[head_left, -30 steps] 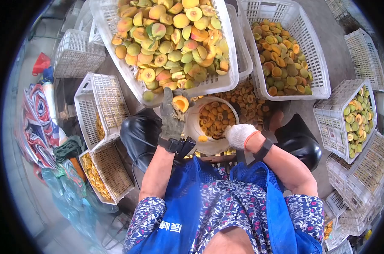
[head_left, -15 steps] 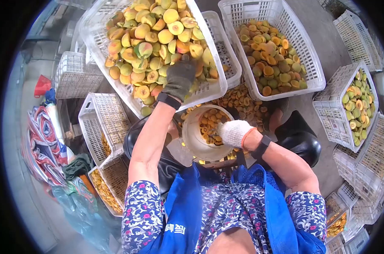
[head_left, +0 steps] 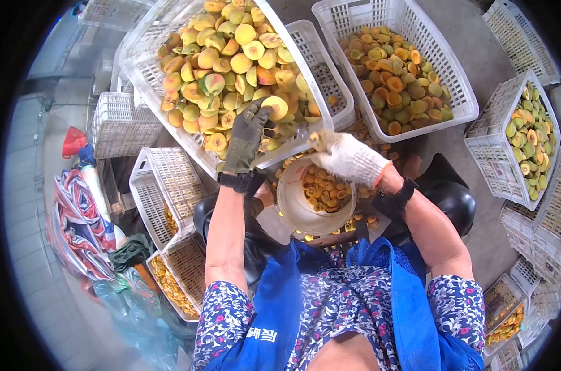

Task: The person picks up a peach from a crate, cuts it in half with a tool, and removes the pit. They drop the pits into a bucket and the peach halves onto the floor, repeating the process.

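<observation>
My left hand [head_left: 248,137], in a dark green glove, is closed on a yellow peach half [head_left: 275,108] with its cut face up. It is over the near side of a white crate [head_left: 145,68] heaped with halved peaches. My right hand [head_left: 349,156], in a white knit glove with stained fingertips, is curled above the right rim of a whitish bucket [head_left: 285,199]. Whatever those fingers hold, if anything, is hidden. Inside the bucket lie small orange-brown pieces [head_left: 323,190], perhaps pits or scraps.
A second white crate [head_left: 463,102] at upper right holds scooped peach halves. Another crate [head_left: 487,148] of greenish halves stands farther right. Stacked crates [head_left: 175,179] are at left, beside striped sheeting [head_left: 82,207]. Fruit pieces litter the floor around the bucket.
My left hand has drawn back from the pile with a peach half in its fingers. My right hand has risen out of the bucket toward the crate's near corner.
</observation>
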